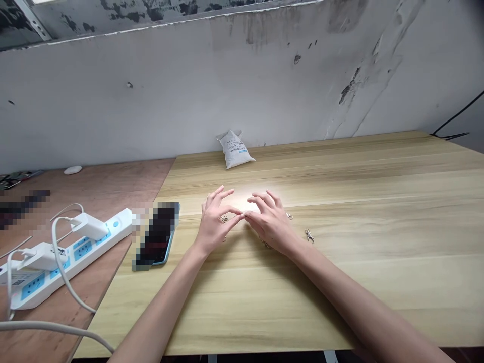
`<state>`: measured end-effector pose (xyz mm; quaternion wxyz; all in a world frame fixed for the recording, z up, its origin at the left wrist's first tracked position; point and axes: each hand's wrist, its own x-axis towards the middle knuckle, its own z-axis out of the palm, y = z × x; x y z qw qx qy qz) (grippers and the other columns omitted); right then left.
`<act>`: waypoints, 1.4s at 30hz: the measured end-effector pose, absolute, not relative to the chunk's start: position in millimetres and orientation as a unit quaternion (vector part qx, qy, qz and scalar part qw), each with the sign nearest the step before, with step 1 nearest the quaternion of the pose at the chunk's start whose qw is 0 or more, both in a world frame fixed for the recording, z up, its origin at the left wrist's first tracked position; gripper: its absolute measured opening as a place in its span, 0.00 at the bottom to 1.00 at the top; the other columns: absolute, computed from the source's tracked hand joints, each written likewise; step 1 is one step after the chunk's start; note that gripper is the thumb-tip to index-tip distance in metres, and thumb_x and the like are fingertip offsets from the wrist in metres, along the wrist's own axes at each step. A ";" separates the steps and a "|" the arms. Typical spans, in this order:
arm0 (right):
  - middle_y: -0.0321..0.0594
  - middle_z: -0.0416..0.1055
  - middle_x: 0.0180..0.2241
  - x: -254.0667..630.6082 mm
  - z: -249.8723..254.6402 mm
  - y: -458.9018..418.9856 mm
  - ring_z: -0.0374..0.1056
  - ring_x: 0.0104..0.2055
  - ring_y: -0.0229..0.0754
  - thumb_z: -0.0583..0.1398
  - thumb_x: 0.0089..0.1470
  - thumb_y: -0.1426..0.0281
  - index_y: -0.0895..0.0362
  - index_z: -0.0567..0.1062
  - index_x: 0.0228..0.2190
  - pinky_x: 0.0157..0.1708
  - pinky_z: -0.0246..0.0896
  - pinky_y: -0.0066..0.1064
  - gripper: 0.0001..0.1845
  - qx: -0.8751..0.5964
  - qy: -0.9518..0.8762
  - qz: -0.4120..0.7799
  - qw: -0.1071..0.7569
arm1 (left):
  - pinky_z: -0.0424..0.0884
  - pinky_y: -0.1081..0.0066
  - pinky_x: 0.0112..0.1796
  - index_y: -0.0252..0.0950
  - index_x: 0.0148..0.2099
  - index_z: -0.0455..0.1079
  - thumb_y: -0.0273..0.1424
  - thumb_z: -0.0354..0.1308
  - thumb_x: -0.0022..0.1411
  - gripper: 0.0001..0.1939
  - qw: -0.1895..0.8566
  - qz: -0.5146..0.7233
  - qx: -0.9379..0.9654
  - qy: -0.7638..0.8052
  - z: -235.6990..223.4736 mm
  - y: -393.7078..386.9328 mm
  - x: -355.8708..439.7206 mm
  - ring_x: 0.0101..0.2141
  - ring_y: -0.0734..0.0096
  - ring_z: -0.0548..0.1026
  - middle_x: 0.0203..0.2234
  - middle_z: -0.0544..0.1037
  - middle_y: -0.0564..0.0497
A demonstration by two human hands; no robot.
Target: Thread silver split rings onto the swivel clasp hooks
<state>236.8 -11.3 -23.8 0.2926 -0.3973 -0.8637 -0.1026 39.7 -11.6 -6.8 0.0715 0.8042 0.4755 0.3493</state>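
Note:
My left hand (pixel 217 220) and my right hand (pixel 273 222) meet at the fingertips above the wooden table. Thumb and index finger of each are pinched together, with the other fingers raised. Whatever sits between the tips is too small to make out. Small metal rings (pixel 224 219) show beside my left thumb and index finger. A silver swivel clasp (pixel 309 235) lies on the table to the right of my right hand. Another small metal piece (pixel 289 216) peeks out past my right hand's knuckles, and more metal bits (pixel 265 244) are partly hidden beneath that hand.
A white plastic packet (pixel 237 150) with a printed label stands near the wall. On the left lie a phone (pixel 161 237), partly blurred, and a white power strip (pixel 81 257) with plugged-in chargers. A grey cable (pixel 56 327) crosses the lower left corner.

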 end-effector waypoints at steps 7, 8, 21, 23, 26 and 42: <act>0.45 0.69 0.53 242.9 -18.9 -9.3 0.53 0.65 0.52 0.55 0.61 0.73 0.55 0.77 0.30 0.63 0.43 0.56 0.11 -0.385 -0.878 -0.095 0.268 | 0.44 0.35 0.61 0.42 0.31 0.77 0.33 0.61 0.62 0.07 -0.129 0.303 0.839 0.433 -5.6 -7.2 37.3 0.65 0.50 0.54 0.61 0.66 0.47; 0.44 0.69 0.53 242.3 -19.1 -9.8 0.52 0.65 0.51 0.55 0.61 0.74 0.55 0.77 0.31 0.64 0.42 0.56 0.12 -0.382 -0.878 -0.091 0.275 | 0.43 0.35 0.61 0.41 0.31 0.76 0.32 0.60 0.63 0.08 -0.155 0.294 0.841 0.426 -5.9 -7.5 38.5 0.65 0.49 0.54 0.61 0.65 0.46; 0.43 0.73 0.47 228.3 -20.3 -17.4 0.58 0.61 0.50 0.54 0.62 0.73 0.55 0.74 0.30 0.60 0.51 0.53 0.11 -0.406 -0.840 0.032 0.360 | 0.43 0.36 0.62 0.37 0.30 0.73 0.25 0.58 0.62 0.07 -0.227 0.281 0.832 0.421 -2.8 -16.4 46.5 0.64 0.49 0.58 0.61 0.66 0.44; 0.44 0.73 0.47 231.6 -21.1 -14.7 0.58 0.61 0.51 0.54 0.62 0.73 0.55 0.74 0.30 0.59 0.52 0.54 0.11 -0.409 -0.838 0.035 0.359 | 0.46 0.37 0.62 0.38 0.30 0.74 0.28 0.60 0.61 0.06 -0.210 0.311 0.823 0.427 -1.8 -15.3 44.5 0.63 0.49 0.60 0.59 0.68 0.45; 0.44 0.73 0.47 237.7 -22.6 -9.9 0.58 0.61 0.51 0.55 0.61 0.73 0.54 0.74 0.30 0.59 0.50 0.55 0.10 -0.413 -0.842 0.013 0.347 | 0.49 0.40 0.61 0.40 0.29 0.75 0.30 0.61 0.60 0.06 -0.188 0.334 0.824 0.417 -1.8 -13.8 41.5 0.63 0.51 0.60 0.58 0.70 0.46; 0.43 0.71 0.52 234.5 -23.7 -13.1 0.51 0.66 0.54 0.54 0.62 0.72 0.55 0.75 0.30 0.63 0.42 0.61 0.12 -0.394 -0.858 -0.037 0.328 | 0.44 0.35 0.61 0.38 0.29 0.74 0.27 0.59 0.62 0.09 -0.201 0.286 0.839 0.417 -4.1 -14.5 44.2 0.63 0.49 0.60 0.61 0.67 0.46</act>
